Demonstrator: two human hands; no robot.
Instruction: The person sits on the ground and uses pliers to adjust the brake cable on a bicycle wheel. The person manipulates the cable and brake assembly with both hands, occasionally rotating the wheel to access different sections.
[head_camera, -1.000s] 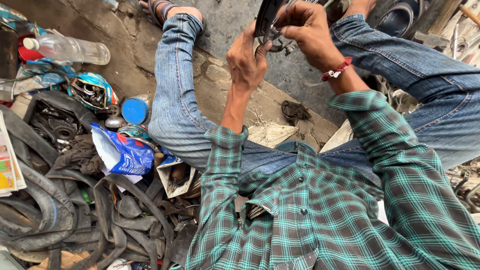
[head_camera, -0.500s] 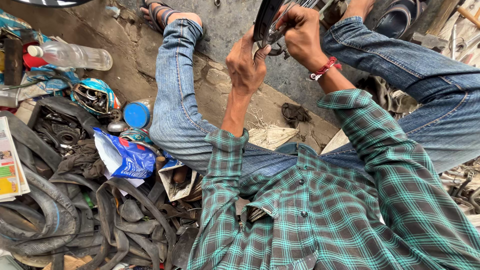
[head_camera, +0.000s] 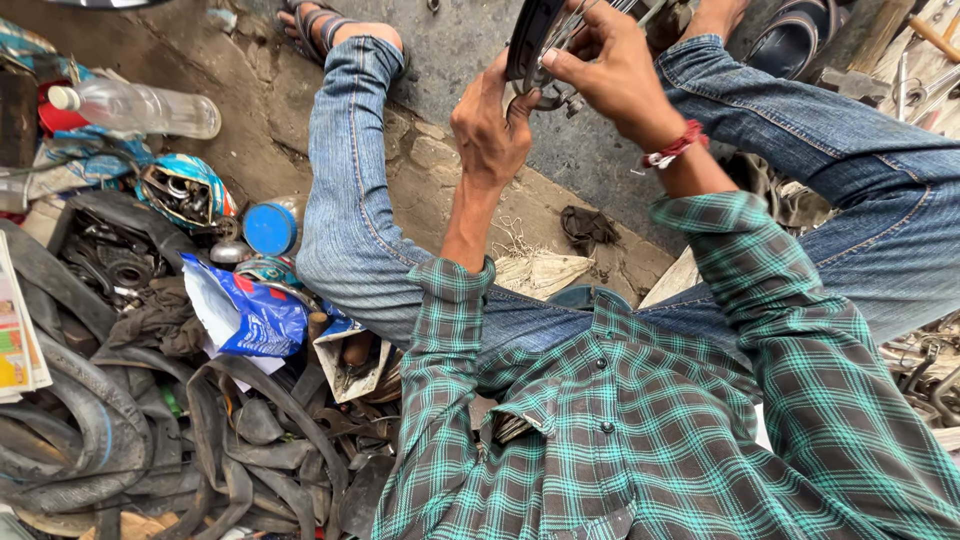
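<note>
Between my spread knees I hold up a dark wheel rim (head_camera: 528, 40) with thin metal spokes (head_camera: 585, 15), near the top of the head view. My left hand (head_camera: 488, 125) grips the rim's lower edge from the left, thumb against a small metal part (head_camera: 552, 97). From the right, my right hand (head_camera: 612, 72), with a red thread on the wrist (head_camera: 672, 150), pinches the rim and spokes. Most of the wheel is cut off by the frame's top edge.
A clear plastic bottle (head_camera: 135, 108), a blue round lid (head_camera: 270, 228), a blue and white bag (head_camera: 245, 315) and a heap of black rubber tubes (head_camera: 100, 440) lie at left. A dark rag (head_camera: 585, 225) lies on the concrete. Metal tools (head_camera: 925, 55) sit at far right.
Both hands stay on the rim. My right hand has shifted slightly left along it, and the view has drifted a little.
</note>
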